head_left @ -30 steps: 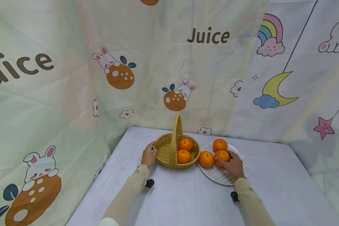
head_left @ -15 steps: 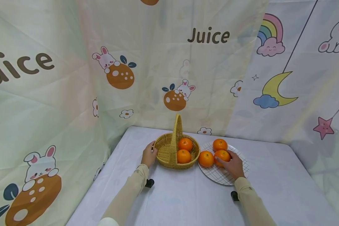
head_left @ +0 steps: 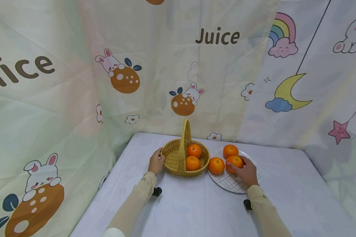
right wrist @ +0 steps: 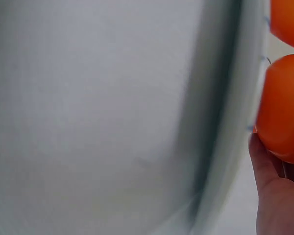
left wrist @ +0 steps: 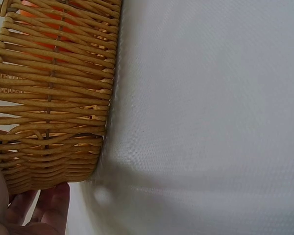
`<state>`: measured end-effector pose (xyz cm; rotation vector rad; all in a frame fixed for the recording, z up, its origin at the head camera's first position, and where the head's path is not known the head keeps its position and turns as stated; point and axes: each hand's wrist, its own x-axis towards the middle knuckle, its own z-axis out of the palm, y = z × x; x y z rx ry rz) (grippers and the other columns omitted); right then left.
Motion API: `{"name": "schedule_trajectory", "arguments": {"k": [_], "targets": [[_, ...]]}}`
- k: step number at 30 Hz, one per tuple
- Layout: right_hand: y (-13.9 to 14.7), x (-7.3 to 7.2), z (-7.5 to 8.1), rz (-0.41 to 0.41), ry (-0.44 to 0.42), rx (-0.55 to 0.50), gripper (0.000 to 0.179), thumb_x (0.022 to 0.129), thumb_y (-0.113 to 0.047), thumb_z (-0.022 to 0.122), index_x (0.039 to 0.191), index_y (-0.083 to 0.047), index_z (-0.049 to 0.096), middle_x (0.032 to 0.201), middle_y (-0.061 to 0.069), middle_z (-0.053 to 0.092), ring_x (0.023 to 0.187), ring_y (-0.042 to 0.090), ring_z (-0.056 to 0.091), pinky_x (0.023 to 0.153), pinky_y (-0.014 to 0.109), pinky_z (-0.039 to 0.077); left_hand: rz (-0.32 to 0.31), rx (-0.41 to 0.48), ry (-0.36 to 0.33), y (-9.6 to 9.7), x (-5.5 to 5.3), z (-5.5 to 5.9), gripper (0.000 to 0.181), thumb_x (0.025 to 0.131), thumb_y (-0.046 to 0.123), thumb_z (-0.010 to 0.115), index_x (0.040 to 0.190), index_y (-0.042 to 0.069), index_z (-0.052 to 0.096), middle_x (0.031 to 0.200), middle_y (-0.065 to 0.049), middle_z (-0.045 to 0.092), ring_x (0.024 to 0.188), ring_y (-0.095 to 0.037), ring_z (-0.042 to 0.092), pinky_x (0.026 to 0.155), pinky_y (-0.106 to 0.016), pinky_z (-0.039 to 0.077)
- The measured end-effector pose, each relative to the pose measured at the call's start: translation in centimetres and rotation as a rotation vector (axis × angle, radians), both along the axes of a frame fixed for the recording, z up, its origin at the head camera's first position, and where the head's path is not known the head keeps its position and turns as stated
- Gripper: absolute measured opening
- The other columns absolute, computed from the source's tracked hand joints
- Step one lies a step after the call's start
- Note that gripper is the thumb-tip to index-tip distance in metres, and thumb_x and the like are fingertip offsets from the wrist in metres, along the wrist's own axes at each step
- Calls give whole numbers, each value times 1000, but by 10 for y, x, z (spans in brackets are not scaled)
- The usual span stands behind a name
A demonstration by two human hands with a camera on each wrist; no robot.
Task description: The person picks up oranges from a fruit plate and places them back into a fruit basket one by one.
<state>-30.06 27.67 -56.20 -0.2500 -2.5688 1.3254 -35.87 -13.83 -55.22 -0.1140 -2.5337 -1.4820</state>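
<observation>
My left hand (head_left: 156, 163) holds the left rim of a woven wicker basket (head_left: 172, 158) with a tall arched handle. In the left wrist view the basket's side (left wrist: 54, 98) fills the upper left, and the fingertips (left wrist: 54, 203) show below its end. Two oranges (head_left: 192, 163) lie in the basket's right half. To the right, my right hand (head_left: 247, 171) grips an orange (head_left: 234, 162) on a round white plate (head_left: 225, 183) with a grid pattern. Two more oranges lie beside it, one to the left (head_left: 216, 165) and one behind (head_left: 230, 151). The right wrist view shows the gripped orange (right wrist: 284, 110) against the fingers.
Both the basket and the plate stand on a table with a white cloth (head_left: 190, 207), close together near its back edge. Printed curtains (head_left: 154, 65) hang behind and at the sides. A small black object (head_left: 157, 192) sits at each sleeve cuff.
My right hand has shifted slightly right with the orange, and a small gap now shows beside the left orange. The left hand stays on the basket. The head view has tilted slightly.
</observation>
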Motion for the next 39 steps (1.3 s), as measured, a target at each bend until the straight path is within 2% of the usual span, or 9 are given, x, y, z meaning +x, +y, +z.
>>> {"name": "schedule_trajectory", "arguments": {"k": [11, 22, 27, 33, 39], "targets": [[-7, 6, 27, -6, 82, -21, 92, 80, -60, 70, 144, -1, 41, 142, 22, 45, 121, 39, 45, 102, 57, 42, 0, -11, 20, 0, 3, 1, 47, 97, 5, 50, 143, -1, 44, 138, -21, 50, 120, -33, 54, 96, -41, 51], [-33, 0, 51, 47, 205, -40, 82, 78, -57, 73, 139, -7, 49, 134, 14, 52, 112, 34, 51, 94, 53, 50, 1, -7, 14, 0, 0, -1, 47, 97, 6, 50, 143, -1, 44, 138, -20, 51, 119, -33, 54, 97, -42, 50], [-53, -6, 56, 112, 207, -64, 81, 78, -56, 75, 138, -8, 50, 133, 12, 52, 112, 32, 53, 93, 52, 50, 2, 1, 11, -1, -1, 0, 47, 96, 6, 50, 143, -1, 45, 137, -20, 51, 119, -33, 54, 96, -42, 50], [-79, -10, 56, 152, 173, -62, 85, 74, -61, 75, 139, -11, 50, 131, 9, 52, 110, 30, 53, 90, 50, 52, -1, -1, 1, -1, -1, -1, 48, 97, 6, 51, 144, -1, 44, 138, -20, 51, 120, -32, 54, 97, -41, 50], [-107, -11, 60, 211, 198, -89, 83, 72, -59, 77, 136, -13, 53, 128, 6, 54, 106, 26, 54, 88, 45, 53, -6, -1, 26, -3, -1, -1, 48, 96, 5, 50, 142, -3, 44, 136, -22, 51, 118, -34, 55, 94, -42, 51]]}}
